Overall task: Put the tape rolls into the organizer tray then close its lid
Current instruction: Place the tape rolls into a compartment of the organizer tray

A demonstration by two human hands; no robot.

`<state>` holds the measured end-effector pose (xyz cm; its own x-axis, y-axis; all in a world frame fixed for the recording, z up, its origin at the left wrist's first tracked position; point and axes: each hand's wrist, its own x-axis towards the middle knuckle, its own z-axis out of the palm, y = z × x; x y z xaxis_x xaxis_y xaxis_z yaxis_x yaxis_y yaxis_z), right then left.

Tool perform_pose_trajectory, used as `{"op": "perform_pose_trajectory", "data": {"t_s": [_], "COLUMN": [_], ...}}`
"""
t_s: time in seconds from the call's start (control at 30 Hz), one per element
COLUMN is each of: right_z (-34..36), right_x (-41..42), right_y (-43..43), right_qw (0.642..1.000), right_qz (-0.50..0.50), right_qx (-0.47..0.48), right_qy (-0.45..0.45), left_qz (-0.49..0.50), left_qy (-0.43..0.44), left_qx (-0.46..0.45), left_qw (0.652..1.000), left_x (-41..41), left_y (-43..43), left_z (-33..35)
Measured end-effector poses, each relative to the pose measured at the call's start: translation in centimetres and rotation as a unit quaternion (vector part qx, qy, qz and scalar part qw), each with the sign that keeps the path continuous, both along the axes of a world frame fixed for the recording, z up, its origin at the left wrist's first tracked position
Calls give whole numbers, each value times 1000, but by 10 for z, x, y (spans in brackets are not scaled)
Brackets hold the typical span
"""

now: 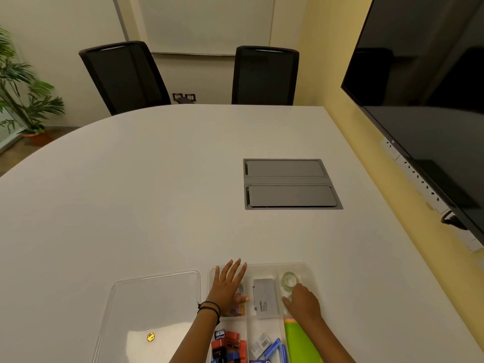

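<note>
A clear plastic organizer tray [306, 268] lies at the near edge of the table. A clear tape roll [290, 279] rests in its far right compartment. My right hand [303, 301] is over that same compartment just in front of the roll, fingers curled down; what it holds is hidden. My left hand [229, 284] lies flat and spread over the tray's far left compartment, above coloured paper clips [237, 310]. The tray's clear lid [154, 310] lies flat on the table to the left of the tray.
The tray also holds a grey box [265, 297], small red and blue items [229, 344], blue boxes [272, 348] and a green pad [301, 341]. A grey cable hatch [289, 184] is set in the table. Two black chairs [264, 74] stand beyond; a screen [424, 100] hangs at right.
</note>
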<state>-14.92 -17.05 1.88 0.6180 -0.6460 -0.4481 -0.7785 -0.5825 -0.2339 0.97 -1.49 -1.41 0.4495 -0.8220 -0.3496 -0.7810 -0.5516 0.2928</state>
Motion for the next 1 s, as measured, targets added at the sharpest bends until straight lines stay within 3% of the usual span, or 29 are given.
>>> {"op": "perform_pose_trajectory", "data": {"t_s": [0.4,1.0], "right_z": [0,-4], "right_x": [8,1], "right_y": [4,-5], "right_qw": [998,999], "right_qz": [-29,-21], "right_qx": [28,24], "right_qy": [55,31], "left_qz": [0,7], "left_qy": [1,0], "left_qx": [-8,-7], "left_qw": [1000,1000], "left_x": [-1,-2], "left_y": [1,0], "left_z": [-1,-1]}}
